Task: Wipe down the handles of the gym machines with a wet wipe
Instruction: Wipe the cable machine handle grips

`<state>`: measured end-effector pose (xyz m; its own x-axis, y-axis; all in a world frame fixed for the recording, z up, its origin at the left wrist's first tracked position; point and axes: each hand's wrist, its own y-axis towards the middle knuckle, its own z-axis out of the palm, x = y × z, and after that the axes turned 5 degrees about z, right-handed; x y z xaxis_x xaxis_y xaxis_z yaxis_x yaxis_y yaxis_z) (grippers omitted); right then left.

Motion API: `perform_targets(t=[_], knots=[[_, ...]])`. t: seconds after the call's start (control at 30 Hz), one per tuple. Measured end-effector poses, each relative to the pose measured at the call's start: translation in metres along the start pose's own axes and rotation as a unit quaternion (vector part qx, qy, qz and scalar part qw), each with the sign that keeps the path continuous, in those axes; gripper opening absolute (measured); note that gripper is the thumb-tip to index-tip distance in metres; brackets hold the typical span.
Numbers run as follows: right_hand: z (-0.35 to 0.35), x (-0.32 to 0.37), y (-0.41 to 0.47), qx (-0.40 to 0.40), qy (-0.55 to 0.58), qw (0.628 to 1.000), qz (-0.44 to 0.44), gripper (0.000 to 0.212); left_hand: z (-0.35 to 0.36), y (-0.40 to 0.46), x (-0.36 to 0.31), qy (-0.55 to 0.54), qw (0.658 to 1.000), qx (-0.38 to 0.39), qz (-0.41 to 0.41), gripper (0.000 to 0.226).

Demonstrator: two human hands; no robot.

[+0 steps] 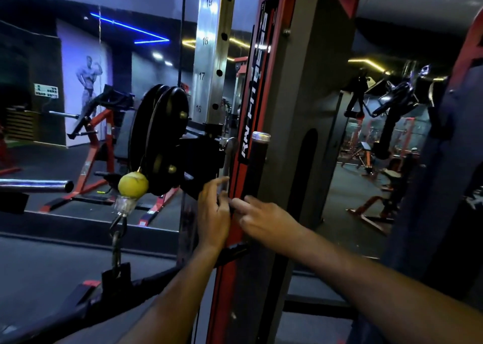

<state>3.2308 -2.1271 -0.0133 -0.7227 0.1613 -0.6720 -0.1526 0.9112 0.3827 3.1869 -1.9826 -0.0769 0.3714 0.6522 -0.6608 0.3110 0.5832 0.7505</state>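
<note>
A chrome adjustment handle [228,158] hangs down from the black pulley carriage [201,158] on the red upright [235,228] of a cable machine. My left hand [213,214] reaches up to the handle's lower end, its index finger lying along the chrome and its thumb beside it. My right hand [262,219] comes in from the right, with two straight fingers pointing at the left thumb and touching the upright's edge. No wet wipe shows in either hand. A black foam-covered grip [257,160] with a chrome cap stands just right of the handle.
Black pulley wheels [159,137] sit left of the carriage. Below them a yellow ball stopper [133,184] hangs above a clip and a strap. A numbered steel post [211,56] rises behind. A chrome bar end [39,185] juts in at left. Red machines stand on the dark floor.
</note>
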Motion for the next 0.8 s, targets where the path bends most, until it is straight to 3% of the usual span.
perform_targets(t=[0.07,0.13,0.2,0.37,0.53,0.8], knots=[[-0.004,-0.011,0.004,-0.022,-0.058,0.997,-0.038,0.007,-0.005,0.006,0.014,0.076,0.992,0.083,0.061,0.035],[-0.018,-0.032,0.017,-0.049,-0.058,0.997,-0.027,0.007,-0.008,0.01,0.028,0.145,0.973,0.112,0.143,0.044],[-0.034,-0.053,0.034,-0.083,-0.078,0.993,-0.002,0.01,-0.011,0.017,0.03,0.163,0.964,0.12,0.172,0.04],[-0.049,-0.066,0.047,-0.102,-0.08,0.989,0.078,0.015,-0.012,0.029,0.023,0.194,0.954,0.154,0.168,0.028],[-0.033,-0.044,0.034,-0.086,0.033,0.981,0.17,0.025,-0.012,0.036,0.021,0.203,0.948,0.189,0.154,0.025],[0.005,-0.004,0.004,-0.011,0.039,0.995,0.09,0.047,-0.016,0.035,0.024,0.21,0.939,0.202,0.182,0.045]])
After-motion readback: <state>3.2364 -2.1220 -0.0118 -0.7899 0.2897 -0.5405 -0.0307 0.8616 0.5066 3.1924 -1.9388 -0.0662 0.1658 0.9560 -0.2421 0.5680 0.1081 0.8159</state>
